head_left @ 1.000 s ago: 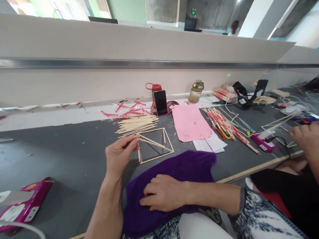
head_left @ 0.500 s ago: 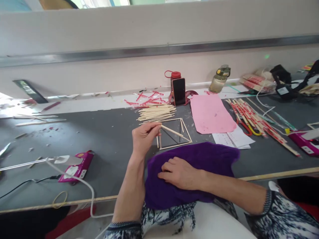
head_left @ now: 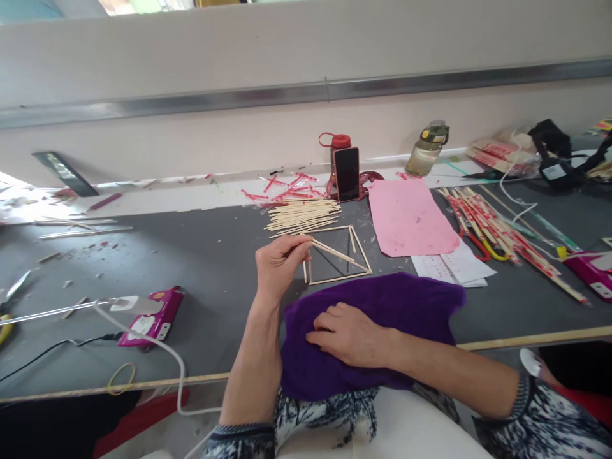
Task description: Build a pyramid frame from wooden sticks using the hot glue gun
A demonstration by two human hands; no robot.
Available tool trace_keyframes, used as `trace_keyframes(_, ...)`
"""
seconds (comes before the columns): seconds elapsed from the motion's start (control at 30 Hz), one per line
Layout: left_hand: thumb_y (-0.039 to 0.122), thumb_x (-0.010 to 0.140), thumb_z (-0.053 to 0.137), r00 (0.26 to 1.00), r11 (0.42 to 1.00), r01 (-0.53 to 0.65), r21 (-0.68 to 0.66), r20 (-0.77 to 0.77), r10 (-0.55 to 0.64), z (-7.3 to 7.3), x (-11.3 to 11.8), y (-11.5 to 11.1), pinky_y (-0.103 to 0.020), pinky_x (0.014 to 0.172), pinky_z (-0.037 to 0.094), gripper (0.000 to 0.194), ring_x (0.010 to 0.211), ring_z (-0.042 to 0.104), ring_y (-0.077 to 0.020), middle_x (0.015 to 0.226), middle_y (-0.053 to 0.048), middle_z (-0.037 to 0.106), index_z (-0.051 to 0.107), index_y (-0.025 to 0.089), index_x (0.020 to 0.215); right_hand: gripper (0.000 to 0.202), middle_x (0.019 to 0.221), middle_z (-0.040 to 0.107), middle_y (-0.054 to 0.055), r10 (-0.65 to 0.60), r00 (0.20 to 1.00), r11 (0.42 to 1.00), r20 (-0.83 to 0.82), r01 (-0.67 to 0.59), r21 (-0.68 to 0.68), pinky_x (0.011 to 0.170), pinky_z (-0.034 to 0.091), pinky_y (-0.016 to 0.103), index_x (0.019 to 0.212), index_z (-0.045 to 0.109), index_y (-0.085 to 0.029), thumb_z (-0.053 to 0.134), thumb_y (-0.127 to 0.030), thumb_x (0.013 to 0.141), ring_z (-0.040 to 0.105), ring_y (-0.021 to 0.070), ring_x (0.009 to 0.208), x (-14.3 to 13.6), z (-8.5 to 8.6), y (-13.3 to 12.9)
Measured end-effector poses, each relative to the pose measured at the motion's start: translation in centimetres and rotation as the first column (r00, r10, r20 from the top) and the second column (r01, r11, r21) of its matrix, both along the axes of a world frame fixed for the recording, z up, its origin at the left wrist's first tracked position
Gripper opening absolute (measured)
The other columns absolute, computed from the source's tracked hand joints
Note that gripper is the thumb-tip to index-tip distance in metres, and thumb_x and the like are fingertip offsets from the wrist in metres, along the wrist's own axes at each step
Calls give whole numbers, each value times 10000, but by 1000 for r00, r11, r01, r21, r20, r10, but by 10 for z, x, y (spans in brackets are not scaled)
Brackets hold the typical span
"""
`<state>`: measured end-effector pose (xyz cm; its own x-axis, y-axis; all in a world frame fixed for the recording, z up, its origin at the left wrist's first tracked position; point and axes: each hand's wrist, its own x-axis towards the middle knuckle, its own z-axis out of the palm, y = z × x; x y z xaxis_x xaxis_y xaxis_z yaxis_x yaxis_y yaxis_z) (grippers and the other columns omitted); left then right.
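Pinched in the left hand (head_left: 283,262) are thin sticks (head_left: 335,250); right of it, the right hand (head_left: 347,333) rests on purple cloth (head_left: 382,306).

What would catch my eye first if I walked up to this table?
Probably the deep purple cloth along the near edge, with the right hand resting on it. Just beyond it, the left hand pinches thin sticks over a four-sided stick frame. The pink sheet stands out too, lying on white papers to the frame's right.
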<state>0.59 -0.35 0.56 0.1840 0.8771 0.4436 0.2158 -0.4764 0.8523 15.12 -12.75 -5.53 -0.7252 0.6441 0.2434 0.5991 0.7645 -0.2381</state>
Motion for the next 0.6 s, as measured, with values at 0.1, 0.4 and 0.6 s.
trace_keyframes(0.1,280,781,681,1000,1000,-4,9,1,4,0,-1,-1,-193,561,536,134,549,635,-91,673,5,685,751,193,854,259,983,619,61,-1,1000,1000,-9,1,-3,674,313,330,1132,613,-226,422,-272,964,477,168,825,0,0,0)
trace_keyframes(0.4,294,788,676,999,999,-17,27,-39,18,1,-2,-3,-192,570,538,137,565,654,-97,726,-2,711,750,200,855,267,983,622,55,-12,1000,1000,-8,12,-7,664,308,331,1141,608,-235,415,-285,963,482,171,821,-1,0,0)
trace_keyframes(0.6,285,799,662,998,999,-11,34,-58,13,0,-4,-1,-189,567,540,135,565,657,-95,726,1,709,748,209,870,268,989,629,50,-20,1000,998,3,20,-54,683,328,332,1155,597,-232,427,-295,957,501,177,851,-1,6,-1)
